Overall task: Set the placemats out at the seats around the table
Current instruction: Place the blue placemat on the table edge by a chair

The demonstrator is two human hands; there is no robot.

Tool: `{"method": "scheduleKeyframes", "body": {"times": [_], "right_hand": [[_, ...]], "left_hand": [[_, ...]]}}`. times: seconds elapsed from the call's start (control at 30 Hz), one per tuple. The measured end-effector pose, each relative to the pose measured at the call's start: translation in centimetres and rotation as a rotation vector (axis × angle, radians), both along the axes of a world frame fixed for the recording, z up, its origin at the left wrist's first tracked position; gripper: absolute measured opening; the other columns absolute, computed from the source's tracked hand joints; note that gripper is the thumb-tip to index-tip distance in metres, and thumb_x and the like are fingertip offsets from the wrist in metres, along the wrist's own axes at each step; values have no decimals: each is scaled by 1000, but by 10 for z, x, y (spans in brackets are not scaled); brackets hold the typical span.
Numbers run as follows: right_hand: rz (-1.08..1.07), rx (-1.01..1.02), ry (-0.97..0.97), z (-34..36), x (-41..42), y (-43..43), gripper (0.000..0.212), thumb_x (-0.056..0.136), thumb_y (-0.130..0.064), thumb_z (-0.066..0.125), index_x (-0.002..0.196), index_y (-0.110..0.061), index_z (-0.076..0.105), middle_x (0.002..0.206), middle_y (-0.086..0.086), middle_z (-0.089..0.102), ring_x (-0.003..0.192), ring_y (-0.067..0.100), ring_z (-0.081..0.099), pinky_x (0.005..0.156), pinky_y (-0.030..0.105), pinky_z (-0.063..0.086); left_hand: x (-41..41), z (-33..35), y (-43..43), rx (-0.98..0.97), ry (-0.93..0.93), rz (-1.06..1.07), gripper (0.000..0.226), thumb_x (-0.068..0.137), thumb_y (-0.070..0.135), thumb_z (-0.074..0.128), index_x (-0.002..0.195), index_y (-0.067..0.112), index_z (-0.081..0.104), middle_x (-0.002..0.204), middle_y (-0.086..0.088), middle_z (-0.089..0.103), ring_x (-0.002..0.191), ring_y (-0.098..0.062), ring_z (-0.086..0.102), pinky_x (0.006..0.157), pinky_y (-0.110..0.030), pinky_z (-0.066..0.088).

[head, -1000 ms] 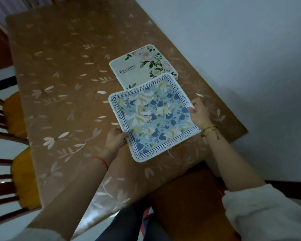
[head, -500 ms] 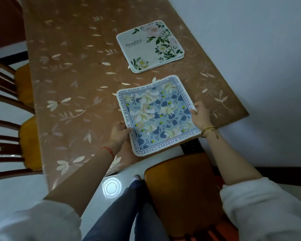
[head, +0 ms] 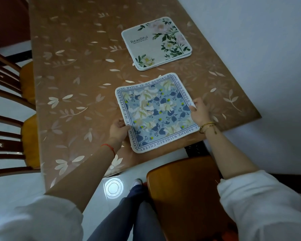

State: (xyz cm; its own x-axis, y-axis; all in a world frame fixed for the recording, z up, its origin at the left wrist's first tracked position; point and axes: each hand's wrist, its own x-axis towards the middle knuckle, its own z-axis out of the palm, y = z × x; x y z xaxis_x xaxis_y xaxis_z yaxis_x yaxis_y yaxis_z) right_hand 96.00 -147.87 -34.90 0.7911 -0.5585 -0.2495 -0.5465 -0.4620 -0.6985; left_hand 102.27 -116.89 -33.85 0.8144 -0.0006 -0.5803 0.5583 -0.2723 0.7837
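Head view: left hand [head: 118,131] and right hand [head: 199,111] each pinch a side edge of the blue floral placemat [head: 156,112], which sits at the table [head: 80,94] end nearest the wooden chair [head: 186,186]. Risk: its near corner overhangs that table edge, so it could slip off on release. Square, rounded corners, text border. A white floral placemat stack [head: 156,43] lies just beyond.

A second ago I held the blue floral placemat [head: 156,112] overlapping the white floral placemat stack [head: 156,43]. I've drawn it back toward the lower edge of the tabletop [head: 80,80], so the two now lie apart, above the wooden chair seat [head: 184,192].
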Motion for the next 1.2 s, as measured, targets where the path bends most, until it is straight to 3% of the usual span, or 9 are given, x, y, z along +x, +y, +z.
{"method": "scheduleKeyframes", "body": {"times": [0.17,0.33,0.43,0.5,0.67,0.97,1.0,1.07,1.2], "right_hand": [[-63,-31,-41,-7,-6,0,20,93,-6,59,110,3,59,107,22,64,93,30,61,76,32,44],[-90,-72,-8,-11,-14,0,18,87,-3,63,105,-2,63,99,19,67,93,35,63,82,43,52],[-99,-87,-6,-13,-16,0,18,86,-3,64,104,-4,64,99,18,66,93,35,63,83,44,52],[-103,-78,-18,-14,-15,0,19,85,-1,64,104,-3,64,99,20,65,92,35,63,80,38,51],[-109,-81,-26,-14,-17,1,21,84,1,63,105,-1,63,101,23,64,93,36,62,85,41,51],[-106,-120,6,-13,-18,6,21,86,-1,61,106,-7,62,108,18,62,97,33,61,87,41,51],[-113,-130,21,-12,-18,7,21,86,-3,61,107,-8,62,109,18,62,98,33,61,87,41,51],[-131,-139,39,-11,-16,8,23,86,-4,62,108,-8,62,112,19,61,104,34,59,90,40,50],[-163,-144,48,-8,-18,10,25,85,-5,61,110,-4,61,118,21,60,129,32,45,97,35,45]], "left_hand": [[3,-2,4,150,-37,-42,33,84,0,67,117,3,62,117,-17,71,107,-33,69,94,-48,55],[0,0,7,329,-98,-32,31,75,13,81,103,9,71,104,-11,76,91,-20,69,82,-30,54],[-2,0,7,342,-118,-11,26,71,10,82,94,15,69,98,-11,77,81,-16,66,75,-26,52],[-3,0,6,339,-128,-3,27,70,8,82,90,18,68,96,-10,77,85,-19,70,77,-29,56],[-4,-3,7,318,-135,8,29,69,7,82,94,14,71,86,-2,75,88,-19,73,78,-31,58],[-10,-1,5,345,-200,-12,26,72,4,77,95,14,70,85,2,71,65,4,58,49,-2,41],[-11,-1,4,347,-210,-15,25,73,4,76,94,15,69,87,1,72,66,2,59,52,-4,44],[-12,-1,2,358,-201,-17,23,75,5,74,95,14,67,93,-3,74,77,-12,67,68,-23,56],[-11,0,3,406,-193,-40,31,75,11,76,105,10,68,107,-9,71,100,-25,67,87,-42,57]]}}
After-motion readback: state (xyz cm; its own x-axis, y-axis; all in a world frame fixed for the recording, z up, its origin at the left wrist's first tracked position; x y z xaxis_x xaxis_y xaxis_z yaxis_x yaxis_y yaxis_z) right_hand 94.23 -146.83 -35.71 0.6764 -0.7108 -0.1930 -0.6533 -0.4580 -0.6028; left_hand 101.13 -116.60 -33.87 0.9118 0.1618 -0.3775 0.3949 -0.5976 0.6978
